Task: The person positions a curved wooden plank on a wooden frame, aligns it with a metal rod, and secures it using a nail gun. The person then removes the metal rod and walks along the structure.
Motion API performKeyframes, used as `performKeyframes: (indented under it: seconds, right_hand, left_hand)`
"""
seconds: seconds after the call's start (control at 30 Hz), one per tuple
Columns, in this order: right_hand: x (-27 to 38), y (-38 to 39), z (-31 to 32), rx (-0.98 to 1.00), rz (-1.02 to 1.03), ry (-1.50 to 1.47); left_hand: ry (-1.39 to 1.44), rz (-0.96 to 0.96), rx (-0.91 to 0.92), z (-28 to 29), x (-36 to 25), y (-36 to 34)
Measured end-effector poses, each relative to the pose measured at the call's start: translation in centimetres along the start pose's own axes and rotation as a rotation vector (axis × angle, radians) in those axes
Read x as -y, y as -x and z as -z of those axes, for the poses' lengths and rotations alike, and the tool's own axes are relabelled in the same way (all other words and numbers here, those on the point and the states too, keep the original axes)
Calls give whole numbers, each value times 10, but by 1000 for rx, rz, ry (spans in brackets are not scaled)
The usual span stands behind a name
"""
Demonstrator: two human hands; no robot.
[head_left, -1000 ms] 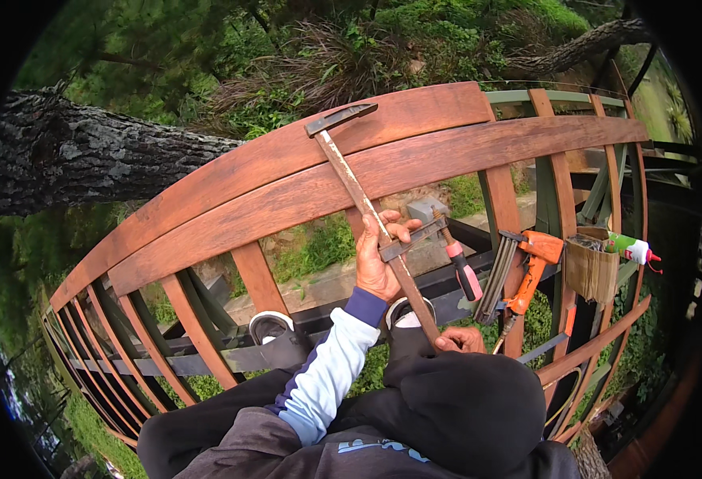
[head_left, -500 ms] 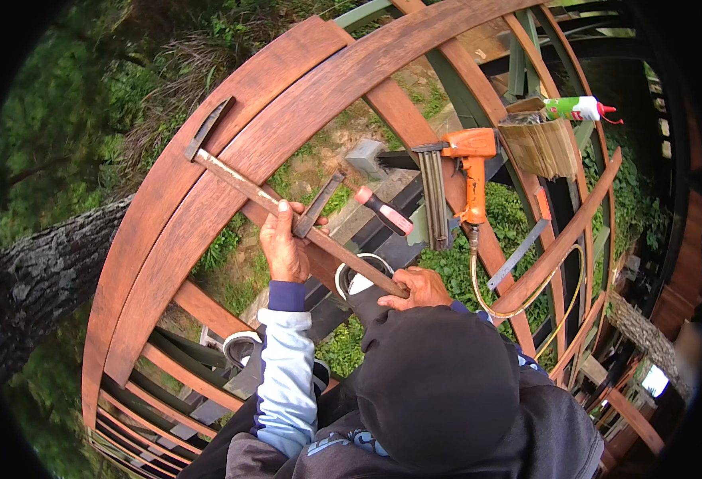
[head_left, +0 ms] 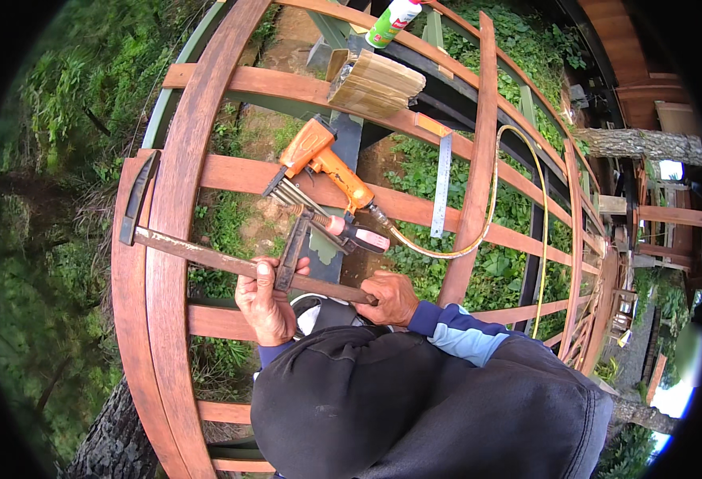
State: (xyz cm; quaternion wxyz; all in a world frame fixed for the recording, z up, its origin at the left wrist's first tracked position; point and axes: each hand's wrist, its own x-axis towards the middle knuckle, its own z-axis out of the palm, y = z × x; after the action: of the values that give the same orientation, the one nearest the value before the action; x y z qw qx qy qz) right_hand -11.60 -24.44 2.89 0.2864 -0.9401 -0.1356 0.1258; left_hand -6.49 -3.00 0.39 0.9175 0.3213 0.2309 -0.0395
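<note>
A rusty bar clamp (head_left: 199,254) lies across the two long reddish-brown planks (head_left: 174,207), its fixed jaw (head_left: 138,203) over the outer plank at the left. My left hand (head_left: 267,307) is closed round the bar beside the sliding jaw (head_left: 293,251), thumb on top. The far end of the bar is gripped in my right hand (head_left: 392,297). From the sliding jaw sticks out a screw with a pink and black handle (head_left: 360,236). It overlaps the magazine of an orange nail gun (head_left: 327,164) lying on a crosspiece beyond my hands.
A yellow air hose (head_left: 491,215) curves right from the nail gun. A metal square (head_left: 441,188), a torn cardboard box (head_left: 379,84) and a green-and-white bottle (head_left: 392,22) rest on the slats. Between the slats are gaps over plants and soil. A tree trunk (head_left: 115,439) stands lower left.
My view has swung, so the planks, nail gun and bottle appear turned counterclockwise and further left. Both hands keep hold of the bar clamp, whose fixed jaw stays at the outer plank.
</note>
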Motion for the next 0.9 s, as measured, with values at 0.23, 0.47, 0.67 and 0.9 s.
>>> performKeyframes:
  seconds: [0.23,0.47,0.67,0.9]
  right_hand:
    - [-1,-10,-12,36,80,96]
    - [4,-49,-55,78,188,128]
    - [10,-64,-80,87,209,125]
    - [7,-75,-89,137,79,63]
  left_hand:
    - [59,-54,-83,22,4,-1]
    - [106,-73,-250,80,-5,-12]
    - [23,-73,-266,104,-14,-22]
    - [-135,82,-337,121,-20,-32]
